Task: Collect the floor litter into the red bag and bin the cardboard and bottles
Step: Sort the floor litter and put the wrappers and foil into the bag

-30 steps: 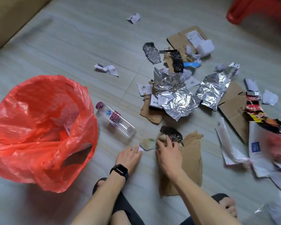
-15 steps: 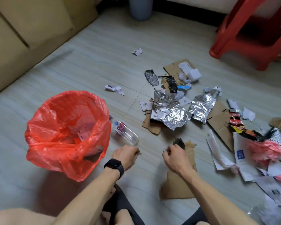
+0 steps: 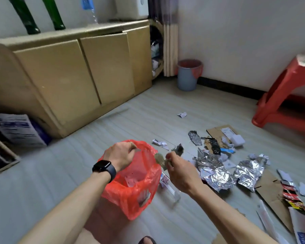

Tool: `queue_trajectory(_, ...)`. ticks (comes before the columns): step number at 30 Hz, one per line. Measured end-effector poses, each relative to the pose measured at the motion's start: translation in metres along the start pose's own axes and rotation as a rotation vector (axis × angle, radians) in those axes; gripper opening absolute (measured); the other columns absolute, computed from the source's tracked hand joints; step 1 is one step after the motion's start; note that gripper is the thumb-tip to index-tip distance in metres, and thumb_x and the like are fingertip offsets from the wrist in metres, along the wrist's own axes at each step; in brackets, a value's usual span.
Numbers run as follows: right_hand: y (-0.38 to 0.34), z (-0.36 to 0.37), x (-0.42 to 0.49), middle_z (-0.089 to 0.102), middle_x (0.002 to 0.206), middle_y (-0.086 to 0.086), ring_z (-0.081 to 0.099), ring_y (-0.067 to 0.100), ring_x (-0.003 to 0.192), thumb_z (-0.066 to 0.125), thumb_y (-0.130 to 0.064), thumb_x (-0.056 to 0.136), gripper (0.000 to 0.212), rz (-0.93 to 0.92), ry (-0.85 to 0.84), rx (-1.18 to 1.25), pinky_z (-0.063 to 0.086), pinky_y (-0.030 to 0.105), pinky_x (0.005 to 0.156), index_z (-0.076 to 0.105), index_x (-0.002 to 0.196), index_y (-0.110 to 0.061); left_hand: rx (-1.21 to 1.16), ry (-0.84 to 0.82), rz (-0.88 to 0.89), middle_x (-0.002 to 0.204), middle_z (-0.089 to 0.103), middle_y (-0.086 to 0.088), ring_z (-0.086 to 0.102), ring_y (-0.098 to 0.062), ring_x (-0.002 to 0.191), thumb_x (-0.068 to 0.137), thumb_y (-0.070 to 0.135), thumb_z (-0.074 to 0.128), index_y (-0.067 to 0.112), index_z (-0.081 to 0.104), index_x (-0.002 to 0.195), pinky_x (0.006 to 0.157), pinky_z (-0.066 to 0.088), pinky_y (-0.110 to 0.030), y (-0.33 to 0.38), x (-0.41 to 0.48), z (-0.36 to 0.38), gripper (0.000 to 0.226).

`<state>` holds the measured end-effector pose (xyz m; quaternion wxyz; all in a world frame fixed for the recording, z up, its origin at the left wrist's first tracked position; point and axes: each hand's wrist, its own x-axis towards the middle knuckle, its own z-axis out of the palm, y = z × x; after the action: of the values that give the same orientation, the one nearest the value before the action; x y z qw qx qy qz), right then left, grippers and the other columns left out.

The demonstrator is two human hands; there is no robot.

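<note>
The red bag stands open on the floor in front of me. My left hand, with a black watch on the wrist, is over its far rim and pinches a small scrap. My right hand holds scraps of litter, a greenish piece and a dark piece, right beside the bag's right rim. A clear plastic bottle lies on the floor under my right wrist. Crumpled foil, paper bits and flat cardboard are scattered to the right.
A tan cabinet runs along the left wall with green bottles on top. A grey bin with a red liner stands in the far corner. A red plastic stool is at the right. A printed sack leans at the far left.
Both hands rose from the floor with scraps and moved left to the red bag's mouth. The camera tilted up, so the cabinet, bin and wall came into view.
</note>
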<state>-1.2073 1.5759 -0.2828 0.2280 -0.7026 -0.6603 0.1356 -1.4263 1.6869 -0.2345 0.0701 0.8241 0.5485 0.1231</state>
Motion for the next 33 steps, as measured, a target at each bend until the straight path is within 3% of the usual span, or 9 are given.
queue_trajectory(6,-0.058,0.023,0.027,0.058,0.118,0.002,0.059,0.030,0.107,0.042,-0.028,0.103,0.022,-0.197,-0.111,-0.174,0.049,0.039,0.071,0.050,0.123,-0.025,-0.096,-0.135,-0.163,0.123,0.067,0.015,0.061,-0.012,0.115,0.096,0.046,0.051,0.041,0.065,0.119,0.092,0.051,-0.030,-0.047,-0.024,0.011,0.027)
queue_trajectory(10,-0.062,0.041,0.029,0.044,0.141,0.000,0.052,0.028,0.124,0.046,-0.033,0.099,0.032,-0.147,-0.275,-0.178,0.050,0.038,0.087,0.051,0.130,-0.034,-0.135,-0.237,-0.139,0.137,0.060,0.006,0.055,-0.014,0.126,0.095,0.032,0.053,0.031,0.058,0.133,0.102,0.044,-0.028,-0.036,-0.024,0.018,0.039)
queue_trajectory(13,-0.054,0.041,0.020,0.046,0.140,0.001,0.052,0.027,0.125,0.049,-0.032,0.096,0.032,-0.135,-0.304,-0.185,0.050,0.038,0.093,0.057,0.127,-0.035,-0.172,-0.262,-0.107,0.131,0.063,0.004,0.058,-0.015,0.122,0.090,0.030,0.056,0.030,0.062,0.128,0.100,0.047,-0.031,-0.017,-0.023,0.023,0.038)
queue_trajectory(17,-0.023,0.007,0.000,0.053,0.135,0.002,0.051,0.026,0.126,0.049,-0.033,0.097,0.035,-0.093,-0.338,-0.242,0.049,0.039,0.095,0.055,0.132,-0.031,-0.106,-0.308,0.068,0.129,0.064,0.006,0.058,-0.014,0.121,0.091,0.031,0.052,0.031,0.063,0.127,0.099,0.048,-0.029,0.026,-0.024,0.030,0.038)
queue_trajectory(21,0.034,-0.069,-0.025,0.060,0.127,0.003,0.057,0.026,0.119,0.051,-0.033,0.096,0.030,0.036,-0.341,-0.364,0.052,0.041,0.095,0.060,0.125,-0.029,-0.041,-0.409,0.275,0.128,0.066,0.008,0.059,-0.012,0.121,0.093,0.030,0.050,0.031,0.064,0.126,0.099,0.047,-0.027,0.079,-0.014,0.033,0.036)
queue_trajectory(26,0.117,-0.172,-0.084,0.069,0.110,0.007,0.066,0.029,0.098,0.052,-0.025,0.093,0.022,0.353,-0.281,-0.413,0.057,0.038,0.083,0.065,0.110,-0.024,-0.031,-0.404,0.450,0.122,0.069,0.006,0.062,-0.015,0.113,0.095,0.032,0.053,0.032,0.064,0.123,0.097,0.048,-0.028,0.178,0.014,0.044,0.031)
queue_trajectory(30,0.168,-0.213,-0.149,0.071,0.115,0.005,0.064,0.030,0.104,0.052,-0.034,0.091,0.025,0.555,-0.218,-0.367,0.055,0.037,0.087,0.066,0.109,-0.026,-0.055,-0.479,0.525,0.119,0.070,0.006,0.065,-0.017,0.109,0.095,0.030,0.055,0.031,0.067,0.120,0.093,0.053,-0.033,0.255,0.005,0.068,0.028)
queue_trajectory(33,0.201,-0.220,-0.201,0.070,0.119,0.004,0.064,0.025,0.106,0.055,-0.032,0.093,0.025,0.672,-0.206,-0.281,0.054,0.035,0.090,0.069,0.112,-0.026,-0.072,-0.551,0.615,0.118,0.071,0.005,0.066,-0.014,0.105,0.094,0.027,0.056,0.030,0.067,0.119,0.090,0.053,-0.028,0.307,-0.019,0.098,0.027)
